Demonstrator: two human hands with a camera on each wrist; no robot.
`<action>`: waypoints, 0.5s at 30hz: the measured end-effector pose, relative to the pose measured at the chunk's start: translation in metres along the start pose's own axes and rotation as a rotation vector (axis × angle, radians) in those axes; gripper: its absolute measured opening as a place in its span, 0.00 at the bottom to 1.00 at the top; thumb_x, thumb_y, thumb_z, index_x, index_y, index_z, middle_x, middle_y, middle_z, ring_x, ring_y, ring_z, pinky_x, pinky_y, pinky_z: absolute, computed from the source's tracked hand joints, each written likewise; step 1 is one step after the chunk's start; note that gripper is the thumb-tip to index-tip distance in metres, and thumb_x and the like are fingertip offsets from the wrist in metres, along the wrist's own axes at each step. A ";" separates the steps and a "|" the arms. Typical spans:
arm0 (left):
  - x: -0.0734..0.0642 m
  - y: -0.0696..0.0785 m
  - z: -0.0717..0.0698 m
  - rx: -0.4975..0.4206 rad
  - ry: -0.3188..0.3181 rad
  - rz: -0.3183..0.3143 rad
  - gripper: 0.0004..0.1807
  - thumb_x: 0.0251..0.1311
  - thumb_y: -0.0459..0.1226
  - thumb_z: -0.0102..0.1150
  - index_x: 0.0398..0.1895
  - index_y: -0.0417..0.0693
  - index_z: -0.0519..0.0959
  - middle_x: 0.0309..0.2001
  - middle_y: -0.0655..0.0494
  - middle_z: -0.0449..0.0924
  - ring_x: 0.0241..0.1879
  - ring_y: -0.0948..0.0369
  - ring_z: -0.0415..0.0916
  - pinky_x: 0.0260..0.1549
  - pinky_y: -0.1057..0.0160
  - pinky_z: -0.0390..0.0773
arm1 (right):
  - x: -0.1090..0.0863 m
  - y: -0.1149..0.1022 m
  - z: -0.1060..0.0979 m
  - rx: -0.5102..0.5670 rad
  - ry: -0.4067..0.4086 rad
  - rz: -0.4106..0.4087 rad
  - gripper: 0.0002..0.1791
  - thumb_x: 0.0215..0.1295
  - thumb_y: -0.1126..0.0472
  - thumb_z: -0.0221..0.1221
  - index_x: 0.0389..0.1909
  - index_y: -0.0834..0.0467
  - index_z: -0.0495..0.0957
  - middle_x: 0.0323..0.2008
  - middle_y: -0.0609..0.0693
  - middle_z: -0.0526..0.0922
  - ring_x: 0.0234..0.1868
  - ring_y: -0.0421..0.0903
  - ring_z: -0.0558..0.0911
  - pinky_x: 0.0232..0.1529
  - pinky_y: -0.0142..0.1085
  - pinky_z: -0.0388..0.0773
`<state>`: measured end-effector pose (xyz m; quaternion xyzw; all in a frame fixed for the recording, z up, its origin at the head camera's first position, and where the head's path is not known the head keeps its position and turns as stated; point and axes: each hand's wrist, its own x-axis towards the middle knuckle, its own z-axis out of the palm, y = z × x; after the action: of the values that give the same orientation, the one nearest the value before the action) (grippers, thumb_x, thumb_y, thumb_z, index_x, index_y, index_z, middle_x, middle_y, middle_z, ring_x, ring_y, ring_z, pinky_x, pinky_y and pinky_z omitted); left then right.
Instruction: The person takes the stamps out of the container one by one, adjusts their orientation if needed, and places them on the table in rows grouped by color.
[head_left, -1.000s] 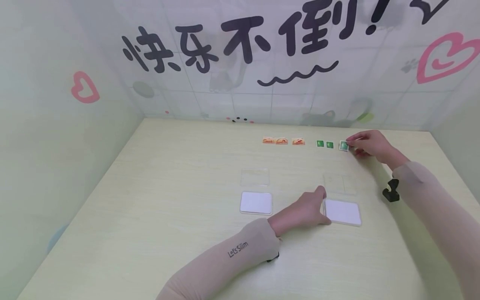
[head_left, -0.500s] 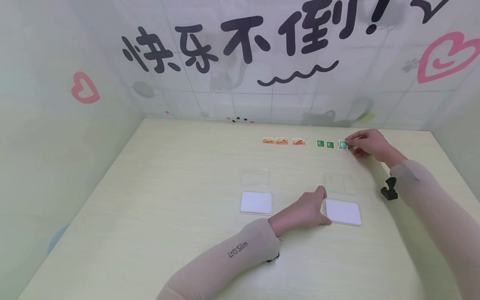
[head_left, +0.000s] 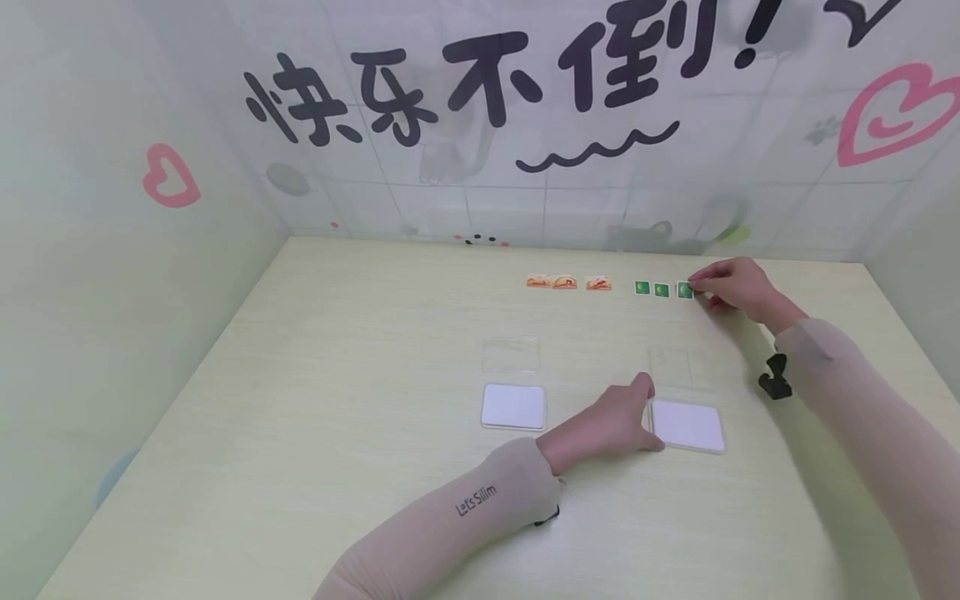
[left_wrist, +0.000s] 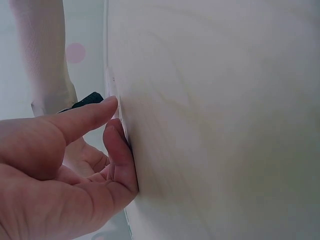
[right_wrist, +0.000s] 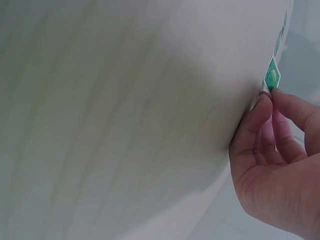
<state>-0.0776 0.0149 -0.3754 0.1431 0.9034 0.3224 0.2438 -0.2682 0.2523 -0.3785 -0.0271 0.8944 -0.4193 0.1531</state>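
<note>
At the back right, my right hand (head_left: 741,288) pinches the edge of a small green stamp (head_left: 684,290) with a white border. In the right wrist view that stamp stands tilted up between thumb and finger. Two more green stamps (head_left: 652,289) lie just to its left. My left hand (head_left: 609,419) spans the left end of a flat clear case with a white insert (head_left: 688,426), thumb at its near corner and a finger at its far one. Curled fingers (left_wrist: 120,155) rest against the table in the left wrist view.
Three orange stamps (head_left: 564,282) lie left of the green ones. A second white-filled case (head_left: 513,407) sits left of my left hand. Behind the cases lie two clear plastic pieces, a left one (head_left: 511,355) and a right one (head_left: 678,368). A printed wall (head_left: 420,200) bounds the table's back.
My right hand has shifted slightly left with the pinched green stamp, bringing it a little closer to the other green ones. The left hand stays where it was.
</note>
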 end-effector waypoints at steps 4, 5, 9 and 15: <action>-0.001 0.001 0.000 -0.004 0.002 -0.001 0.29 0.63 0.37 0.75 0.60 0.48 0.67 0.30 0.58 0.70 0.31 0.63 0.68 0.36 0.70 0.71 | 0.001 0.000 0.002 -0.014 0.014 0.013 0.22 0.78 0.58 0.60 0.60 0.73 0.78 0.33 0.42 0.80 0.28 0.40 0.76 0.31 0.31 0.79; -0.001 0.000 0.000 -0.003 0.003 0.000 0.29 0.63 0.37 0.75 0.59 0.48 0.67 0.30 0.58 0.71 0.31 0.63 0.68 0.36 0.70 0.71 | 0.001 0.000 0.002 -0.016 0.018 0.016 0.22 0.78 0.58 0.60 0.60 0.73 0.78 0.33 0.42 0.80 0.28 0.40 0.76 0.31 0.31 0.78; 0.000 0.000 0.000 0.001 0.007 -0.002 0.29 0.63 0.37 0.75 0.59 0.48 0.67 0.30 0.58 0.71 0.31 0.63 0.69 0.36 0.70 0.71 | 0.001 0.001 0.004 -0.019 0.023 0.012 0.22 0.78 0.58 0.60 0.60 0.73 0.78 0.31 0.41 0.79 0.27 0.40 0.75 0.30 0.32 0.77; 0.000 0.001 0.001 0.007 0.015 -0.008 0.29 0.63 0.38 0.76 0.60 0.48 0.68 0.31 0.58 0.73 0.32 0.63 0.70 0.37 0.70 0.72 | 0.002 0.003 0.006 -0.026 0.023 0.006 0.21 0.78 0.59 0.60 0.58 0.72 0.79 0.27 0.39 0.78 0.25 0.38 0.75 0.29 0.31 0.76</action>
<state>-0.0773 0.0159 -0.3755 0.1379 0.9069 0.3194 0.2378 -0.2678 0.2493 -0.3845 -0.0212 0.9016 -0.4076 0.1436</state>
